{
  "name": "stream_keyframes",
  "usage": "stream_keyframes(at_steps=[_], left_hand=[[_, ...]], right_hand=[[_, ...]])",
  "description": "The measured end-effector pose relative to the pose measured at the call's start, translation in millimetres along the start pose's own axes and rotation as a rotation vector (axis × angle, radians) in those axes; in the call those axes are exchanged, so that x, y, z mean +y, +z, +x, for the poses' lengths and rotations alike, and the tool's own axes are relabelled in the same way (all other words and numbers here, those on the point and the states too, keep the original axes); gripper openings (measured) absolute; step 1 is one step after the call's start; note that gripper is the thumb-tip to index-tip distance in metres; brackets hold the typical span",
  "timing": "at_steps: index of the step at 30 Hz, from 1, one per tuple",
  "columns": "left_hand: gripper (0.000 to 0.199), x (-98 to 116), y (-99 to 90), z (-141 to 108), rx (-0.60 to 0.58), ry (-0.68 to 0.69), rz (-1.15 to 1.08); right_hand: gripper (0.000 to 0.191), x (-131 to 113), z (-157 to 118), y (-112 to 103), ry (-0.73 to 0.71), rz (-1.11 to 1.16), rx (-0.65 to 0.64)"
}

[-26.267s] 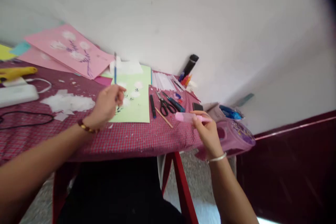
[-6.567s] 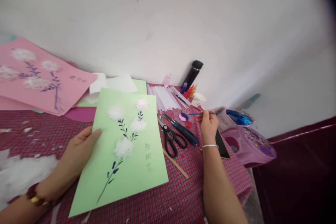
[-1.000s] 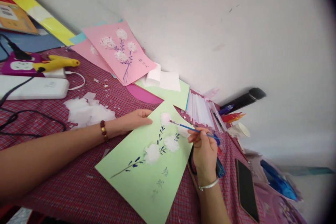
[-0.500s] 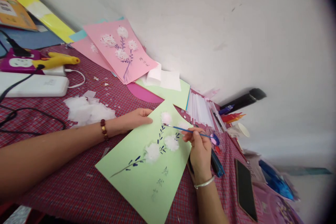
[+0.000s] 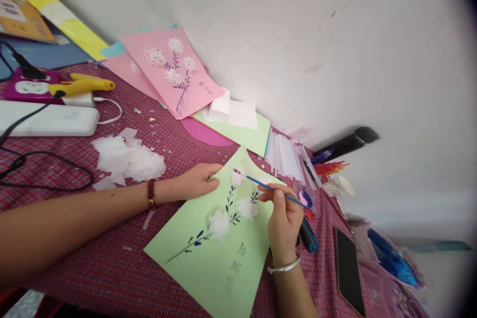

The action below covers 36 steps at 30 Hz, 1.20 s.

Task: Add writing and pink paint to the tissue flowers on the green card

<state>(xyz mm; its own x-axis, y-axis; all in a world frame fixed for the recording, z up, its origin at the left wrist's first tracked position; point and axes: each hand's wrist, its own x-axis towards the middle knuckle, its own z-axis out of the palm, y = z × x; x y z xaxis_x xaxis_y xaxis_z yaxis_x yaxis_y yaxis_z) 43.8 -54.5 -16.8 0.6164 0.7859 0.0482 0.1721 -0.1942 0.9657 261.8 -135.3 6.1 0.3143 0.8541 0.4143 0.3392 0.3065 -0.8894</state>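
Note:
A light green sheet of paper point(image 5: 208, 278) bears a painted dark stem with leaves, several white tissue flowers point(image 5: 219, 224) and handwritten characters. My left hand point(image 5: 197, 180) grips its upper left edge, thumb on top and fingers partly hidden beneath. A thin blue paintbrush point(image 5: 257, 181) is pinched in my right hand point(image 5: 283, 218), over the right side of the sheet. The brush's dark tip meets the topmost flower point(image 5: 237, 176); whether it presses on the tissue I cannot tell.
White tissue pieces point(image 5: 128, 156) are heaped on the left of the checked tablecloth point(image 5: 112, 253). Pink flower sheets point(image 5: 194, 87) lean by the wall. A white power strip point(image 5: 48, 118) and yellow glue gun point(image 5: 82, 85) lie left, a phone point(image 5: 348, 271) right.
The green sheet has shifted slightly right and down, with my left hand moving along. The brush tip has gone from the flower's lower edge onto the flower.

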Motion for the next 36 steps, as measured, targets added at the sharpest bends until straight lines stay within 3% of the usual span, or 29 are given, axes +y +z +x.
stream_keyframes(at_steps=[7, 12, 17, 21, 25, 30, 34, 36], left_hand=[[0.037, -1.4, -1.3, -0.2, -0.001, -0.004, 0.006], [0.036, -3.7, -0.1, -0.3, -0.003, 0.001, -0.049], [0.034, -5.1, 0.2, 0.0, 0.003, 0.018, -0.05], [0.031, -3.3, 0.2, -0.6, -0.005, -0.012, -0.063], [0.032, 0.6, -0.3, -2.0, 0.019, -0.032, -0.076], [0.035, 1.0, -1.5, -1.2, -0.001, -0.04, -0.066], [0.035, -3.2, -3.6, 0.1, -0.034, -0.064, -0.052], [0.032, -3.8, -5.4, -0.7, -0.053, -0.114, -0.105]], right_hand=[[0.02, 0.5, 0.9, -2.3, -0.025, -0.118, -0.018], [0.021, 0.9, 1.9, -3.6, -0.047, -0.108, 0.106], [0.025, -0.4, 4.2, -2.4, 0.004, -0.165, 0.036], [0.024, 0.7, 4.1, -4.2, 0.001, -0.101, 0.125], [0.024, 2.5, 4.5, -6.6, 0.052, -0.097, 0.019], [0.023, 6.6, 6.1, -11.4, 0.052, 0.018, 0.13], [0.025, 9.3, 8.6, -11.9, 0.125, 0.032, 0.028], [0.025, 8.4, 10.3, -13.1, 0.129, 0.04, 0.069]])
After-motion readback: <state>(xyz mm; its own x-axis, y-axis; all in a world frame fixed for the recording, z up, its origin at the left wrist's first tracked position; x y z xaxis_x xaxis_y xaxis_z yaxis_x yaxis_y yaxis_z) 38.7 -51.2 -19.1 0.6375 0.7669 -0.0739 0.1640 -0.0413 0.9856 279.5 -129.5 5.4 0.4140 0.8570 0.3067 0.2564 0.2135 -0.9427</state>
